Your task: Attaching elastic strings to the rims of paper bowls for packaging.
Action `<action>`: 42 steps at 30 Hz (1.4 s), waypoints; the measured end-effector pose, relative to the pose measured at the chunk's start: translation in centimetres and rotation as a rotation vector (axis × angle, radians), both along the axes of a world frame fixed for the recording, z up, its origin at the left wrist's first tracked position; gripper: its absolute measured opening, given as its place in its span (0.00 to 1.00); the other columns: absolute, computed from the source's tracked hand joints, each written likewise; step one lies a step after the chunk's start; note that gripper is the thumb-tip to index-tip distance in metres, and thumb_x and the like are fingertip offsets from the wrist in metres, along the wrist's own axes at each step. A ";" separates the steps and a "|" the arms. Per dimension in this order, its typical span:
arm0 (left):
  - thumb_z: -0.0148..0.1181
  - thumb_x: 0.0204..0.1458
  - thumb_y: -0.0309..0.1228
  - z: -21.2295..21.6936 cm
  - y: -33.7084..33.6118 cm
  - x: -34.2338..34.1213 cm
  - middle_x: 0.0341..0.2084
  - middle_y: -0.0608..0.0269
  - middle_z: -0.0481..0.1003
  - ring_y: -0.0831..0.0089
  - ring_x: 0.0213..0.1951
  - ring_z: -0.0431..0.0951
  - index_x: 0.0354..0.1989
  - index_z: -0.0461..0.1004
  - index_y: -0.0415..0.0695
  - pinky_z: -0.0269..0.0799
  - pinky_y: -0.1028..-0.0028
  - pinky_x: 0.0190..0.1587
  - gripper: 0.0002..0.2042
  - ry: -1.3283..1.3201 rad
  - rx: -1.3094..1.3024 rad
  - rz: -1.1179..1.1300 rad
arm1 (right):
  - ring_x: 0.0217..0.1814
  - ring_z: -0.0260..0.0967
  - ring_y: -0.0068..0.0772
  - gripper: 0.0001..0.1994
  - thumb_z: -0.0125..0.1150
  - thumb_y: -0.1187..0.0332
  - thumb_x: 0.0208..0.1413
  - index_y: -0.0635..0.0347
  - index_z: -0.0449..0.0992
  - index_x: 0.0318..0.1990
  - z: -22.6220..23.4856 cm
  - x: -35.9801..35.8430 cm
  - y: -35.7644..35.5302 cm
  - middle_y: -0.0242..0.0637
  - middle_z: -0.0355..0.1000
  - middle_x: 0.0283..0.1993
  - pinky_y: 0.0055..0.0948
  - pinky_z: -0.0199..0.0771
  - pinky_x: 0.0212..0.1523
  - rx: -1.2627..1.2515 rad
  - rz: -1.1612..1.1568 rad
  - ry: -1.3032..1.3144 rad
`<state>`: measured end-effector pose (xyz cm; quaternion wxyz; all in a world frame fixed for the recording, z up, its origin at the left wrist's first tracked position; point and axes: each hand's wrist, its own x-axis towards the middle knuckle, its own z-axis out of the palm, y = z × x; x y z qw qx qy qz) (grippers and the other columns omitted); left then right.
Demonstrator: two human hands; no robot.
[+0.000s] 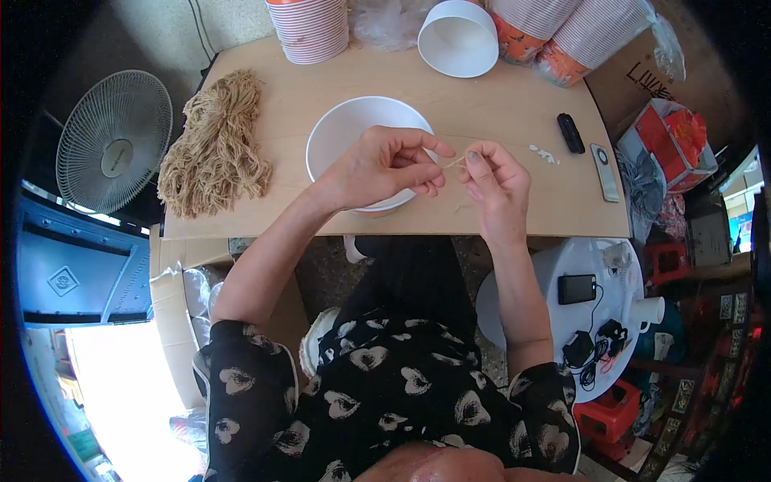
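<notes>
My two hands are raised close together over the table's front part, with a thin tan strand [454, 161] between their fingertips. The thumb and finger of my right hand [499, 189] pinch one end of it. My left hand [385, 165] is in front of a white bowl [333, 128], its fingers curled toward the strand's other end; the exact contact is too small to make out. A short loose end hangs under my right hand. To the left lies a thick bundle of tan twisted twine [213, 149].
Stacks of paper bowls [312, 32] and a tipped white bowl [458, 40] line the back. White bits [544, 153], a black object [570, 133] and a grey device [604, 173] lie right. A fan [115, 140] stands left; a phone [577, 289] rests on a round white surface.
</notes>
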<state>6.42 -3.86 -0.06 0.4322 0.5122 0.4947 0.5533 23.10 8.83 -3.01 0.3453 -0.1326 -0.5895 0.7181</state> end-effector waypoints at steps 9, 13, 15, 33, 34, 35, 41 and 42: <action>0.65 0.50 0.23 0.4 -1.1 2.2 0.22 0.59 0.78 0.69 0.23 0.77 0.33 0.82 0.39 0.73 0.69 0.28 0.03 0.609 0.297 0.261 | 0.27 0.62 0.07 0.06 0.69 0.76 0.54 0.65 0.77 0.35 1.3 3.4 -0.2 0.20 0.71 0.29 0.11 0.58 0.25 0.479 -0.031 -0.361; 0.65 0.49 0.23 -0.3 -2.5 3.0 0.30 0.56 0.75 0.57 0.31 0.78 0.30 0.77 0.38 0.75 0.64 0.34 0.03 0.683 0.376 0.323 | 0.26 0.61 0.08 0.05 0.69 0.78 0.52 0.65 0.76 0.29 1.6 4.9 -0.3 0.21 0.69 0.27 0.14 0.57 0.24 0.320 0.063 -0.352; 0.64 0.49 0.23 -0.4 -3.1 3.1 0.35 0.56 0.74 0.55 0.35 0.78 0.31 0.75 0.38 0.75 0.62 0.38 0.04 0.737 0.358 0.297 | 0.24 0.61 0.11 0.05 0.68 0.78 0.52 0.65 0.76 0.29 1.2 5.6 0.3 0.24 0.69 0.25 0.15 0.57 0.24 0.266 0.091 -0.235; 0.62 0.50 0.25 -1.9 -6.3 -6.6 0.48 0.43 0.77 0.49 0.50 0.78 0.56 0.73 0.41 0.73 0.60 0.56 0.21 0.964 -0.116 0.839 | 0.21 0.62 0.20 0.07 0.72 0.75 0.48 0.69 0.78 0.28 2.4 8.9 -1.9 0.38 0.74 0.24 0.19 0.54 0.22 0.132 0.417 0.067; 0.62 0.50 0.25 -1.6 -5.4 -7.5 0.48 0.43 0.77 0.49 0.50 0.78 0.56 0.73 0.41 0.73 0.60 0.56 0.21 0.963 -0.112 0.831 | 0.21 0.62 0.20 0.07 0.72 0.75 0.48 0.69 0.78 0.28 3.0 9.1 -2.1 0.38 0.74 0.24 0.19 0.54 0.22 0.133 0.408 0.065; 0.59 0.50 0.23 -1.0 -4.5 -8.3 0.46 0.45 0.78 0.49 0.47 0.79 0.52 0.76 0.41 0.75 0.61 0.52 0.18 0.995 -0.110 0.743 | 0.21 0.62 0.18 0.05 0.70 0.76 0.49 0.68 0.79 0.29 3.7 9.2 -2.3 0.37 0.74 0.24 0.19 0.54 0.22 0.224 0.409 -0.024; 0.57 0.48 0.17 1.3 1.6 -9.6 0.41 0.58 0.81 0.53 0.48 0.79 0.38 0.81 0.43 0.76 0.61 0.49 0.11 1.175 0.073 0.376 | 0.22 0.65 0.17 0.02 0.66 0.77 0.53 0.65 0.80 0.34 4.7 8.6 -4.6 0.33 0.74 0.25 0.19 0.59 0.22 0.422 0.458 -0.249; 0.57 0.47 0.17 1.5 2.3 -9.3 0.39 0.61 0.82 0.54 0.51 0.78 0.35 0.81 0.43 0.75 0.61 0.51 0.10 1.188 0.157 0.262 | 0.23 0.66 0.18 0.02 0.65 0.77 0.54 0.65 0.80 0.35 4.7 8.0 -5.1 0.33 0.74 0.25 0.20 0.61 0.23 0.438 0.479 -0.251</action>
